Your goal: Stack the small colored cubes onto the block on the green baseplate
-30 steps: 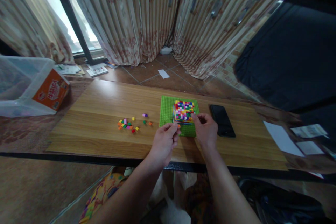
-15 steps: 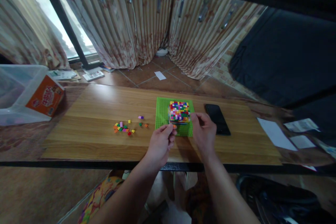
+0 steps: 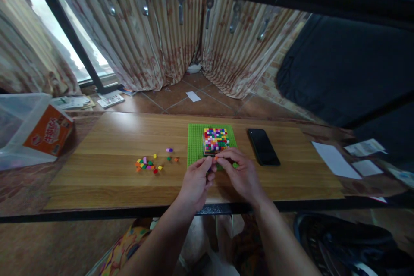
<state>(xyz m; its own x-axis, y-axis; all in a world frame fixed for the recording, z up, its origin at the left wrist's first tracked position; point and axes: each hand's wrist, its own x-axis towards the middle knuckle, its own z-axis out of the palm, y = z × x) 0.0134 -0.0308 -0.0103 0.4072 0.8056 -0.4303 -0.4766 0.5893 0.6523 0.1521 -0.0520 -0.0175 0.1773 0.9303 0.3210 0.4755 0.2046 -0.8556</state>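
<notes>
- Spans wide, a wooden tabletop (image 3: 110, 146).
- Carries a green baseplate (image 3: 195, 146), lying flat near the middle.
- Bears loose colored bricks (image 3: 145, 165) scattered to the left.
- Supports a black phone (image 3: 263, 146) at right.

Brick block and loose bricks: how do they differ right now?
The brick block is packed into a rectangular stack; the loose bricks lie scattered. The brick block sits on the green baseplate; the loose bricks lie on the wooden tabletop. Both are multicoloured.

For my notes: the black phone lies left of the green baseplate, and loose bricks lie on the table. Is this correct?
Wrong side: the head view shows the black phone right of the green baseplate; loose bricks lie on the table.
</notes>
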